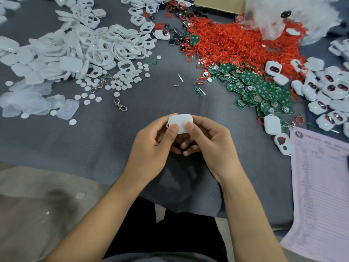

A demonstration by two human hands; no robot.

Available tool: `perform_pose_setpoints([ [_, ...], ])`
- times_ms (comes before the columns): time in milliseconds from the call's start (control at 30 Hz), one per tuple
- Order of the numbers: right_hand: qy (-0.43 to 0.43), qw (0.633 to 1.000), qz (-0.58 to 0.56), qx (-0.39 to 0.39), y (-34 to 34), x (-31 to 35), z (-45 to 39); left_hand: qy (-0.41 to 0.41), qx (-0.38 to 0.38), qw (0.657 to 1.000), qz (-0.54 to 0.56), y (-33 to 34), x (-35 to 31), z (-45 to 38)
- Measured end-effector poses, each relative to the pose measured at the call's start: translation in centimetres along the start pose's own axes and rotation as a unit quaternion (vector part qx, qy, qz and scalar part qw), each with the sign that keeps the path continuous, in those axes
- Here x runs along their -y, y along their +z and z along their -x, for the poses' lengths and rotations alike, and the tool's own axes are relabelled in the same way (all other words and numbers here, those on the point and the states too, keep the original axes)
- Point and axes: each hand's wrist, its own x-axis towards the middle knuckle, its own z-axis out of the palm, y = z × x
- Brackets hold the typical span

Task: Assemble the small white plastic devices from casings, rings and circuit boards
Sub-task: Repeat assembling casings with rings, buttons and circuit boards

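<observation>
Surface: grey cloth table [151,99], parts heaped along the far side
Done: I count a pile of closed devices [321,91] at right
Left: casings [75,48], red rings [236,40], circuit boards [260,87] heaped in plenty
In hand: white device [180,121], centre, above cloth
Pose: left hand [151,146] and right hand [211,144] grip it, thumbs pressing on top, fingers curled beneath

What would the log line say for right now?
step: pressing casing | left hand: grips white casing | right hand: grips same casing | both thumbs on top
</observation>
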Motion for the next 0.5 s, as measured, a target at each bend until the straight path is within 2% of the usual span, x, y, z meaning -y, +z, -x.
perform_pose_setpoints([
  [300, 0.003, 0.999, 0.035, 0.014, 0.00, 0.31, -0.02, 0.017, 0.007, 0.998, 0.058, -0.26, 0.29, -0.09],
  [500, 0.030, 0.999, 0.002, 0.024, -0.22, 0.53, -0.53, 0.001, -0.038, 0.997, 0.063, 0.09, -0.18, 0.18],
])
